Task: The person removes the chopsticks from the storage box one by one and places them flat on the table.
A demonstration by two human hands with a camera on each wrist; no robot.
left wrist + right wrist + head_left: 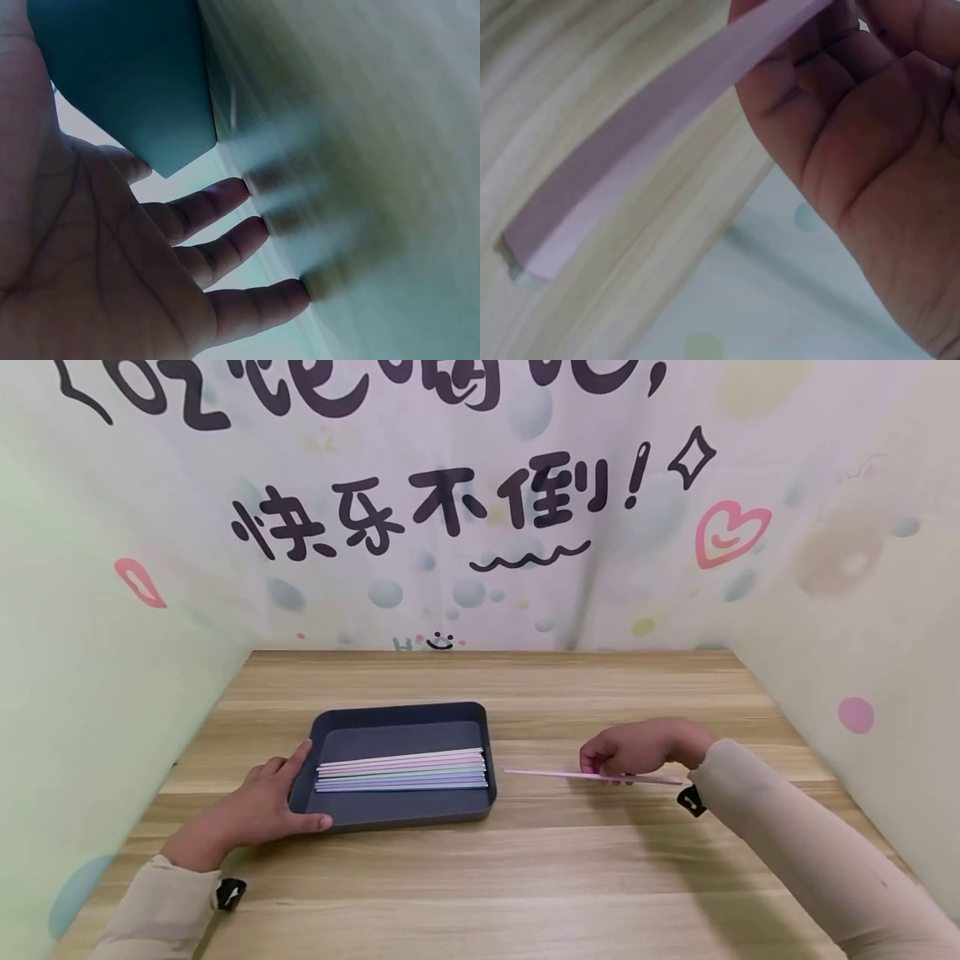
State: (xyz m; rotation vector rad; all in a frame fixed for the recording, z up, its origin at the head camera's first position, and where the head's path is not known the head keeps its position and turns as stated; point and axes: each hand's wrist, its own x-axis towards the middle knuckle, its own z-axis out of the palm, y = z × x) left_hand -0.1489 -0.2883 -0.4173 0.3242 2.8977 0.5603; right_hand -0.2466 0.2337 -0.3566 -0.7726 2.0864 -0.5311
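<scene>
Left hand point(258, 803) touches tray point(397, 738), fingers apart | right hand point(637, 750) pinches pink stick point(626, 154), right | likely transfer step; next needs level alignment

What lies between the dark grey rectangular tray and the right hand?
In the head view, one end of the slim pink stick the right hand holds, over bare wooden tabletop.

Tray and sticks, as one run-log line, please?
left hand: touching dark tray | right hand: holding pink stick(s) | other sticks: lying in tray

Wood-grain tbl point(480, 893) w/ pale wall sheet point(660, 585) behind, blk Chinese txt point(450, 503) & pink heart point(729, 537) on it.
</scene>
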